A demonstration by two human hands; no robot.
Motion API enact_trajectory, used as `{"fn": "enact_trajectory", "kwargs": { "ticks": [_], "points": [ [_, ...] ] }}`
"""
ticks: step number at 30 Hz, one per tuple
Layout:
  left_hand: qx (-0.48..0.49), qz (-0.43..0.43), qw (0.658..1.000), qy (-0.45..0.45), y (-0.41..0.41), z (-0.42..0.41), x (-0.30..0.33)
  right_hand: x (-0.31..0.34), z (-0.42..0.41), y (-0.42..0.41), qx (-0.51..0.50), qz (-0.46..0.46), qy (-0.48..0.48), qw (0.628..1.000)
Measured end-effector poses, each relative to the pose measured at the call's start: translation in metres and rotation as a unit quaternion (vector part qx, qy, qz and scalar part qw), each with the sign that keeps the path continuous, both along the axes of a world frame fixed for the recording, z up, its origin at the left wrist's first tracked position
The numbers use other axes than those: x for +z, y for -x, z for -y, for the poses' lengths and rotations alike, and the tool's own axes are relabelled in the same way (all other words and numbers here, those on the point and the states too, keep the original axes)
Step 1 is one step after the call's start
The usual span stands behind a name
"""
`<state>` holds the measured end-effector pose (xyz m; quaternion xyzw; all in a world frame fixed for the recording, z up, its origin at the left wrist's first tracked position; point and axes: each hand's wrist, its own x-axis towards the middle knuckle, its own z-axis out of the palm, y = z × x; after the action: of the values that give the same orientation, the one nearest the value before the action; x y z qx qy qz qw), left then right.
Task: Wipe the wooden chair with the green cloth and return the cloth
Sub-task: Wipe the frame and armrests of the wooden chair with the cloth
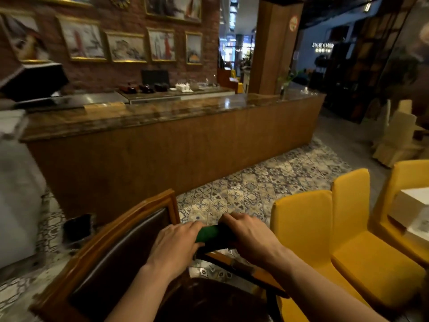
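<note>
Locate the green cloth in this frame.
Low centre of the head view: the green cloth is bunched between the left hand and right hand, above the wooden chair.

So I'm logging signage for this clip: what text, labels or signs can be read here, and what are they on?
Lit sign on the dark far wall: letters too blurred to read.
Round red sticker on the wooden pillar: unreadable.
Nothing else carries legible text.

My left hand point(173, 246) and right hand point(249, 235) sit side by side on the cloth point(209, 233), above the armrest point(232, 260) of the chair point(111, 247). Two upholstered chairs point(325, 240) stand to my right. The bar counter point(162, 140) runs ahead, across the tiled floor point(255, 187).
</note>
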<state>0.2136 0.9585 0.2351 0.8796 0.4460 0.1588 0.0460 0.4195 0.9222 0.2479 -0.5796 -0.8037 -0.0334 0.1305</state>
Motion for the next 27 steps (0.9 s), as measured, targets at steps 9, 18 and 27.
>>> {"fn": "enact_trajectory", "kwargs": {
  "ticks": [9,18,27],
  "points": [
    [0.140,-0.042,0.987,-0.063,0.056,0.014,0.057,0.044,-0.038,0.055,0.120,-0.010,-0.054,0.991],
    [0.263,-0.069,0.959,-0.080,0.069,0.039,0.085,0.076,-0.067,0.077,0.247,-0.019,-0.058,0.967],
    [0.429,-0.153,0.889,-0.039,0.123,0.136,0.088,0.064,-0.033,0.167,0.401,-0.059,-0.024,0.914]
  ]
}}
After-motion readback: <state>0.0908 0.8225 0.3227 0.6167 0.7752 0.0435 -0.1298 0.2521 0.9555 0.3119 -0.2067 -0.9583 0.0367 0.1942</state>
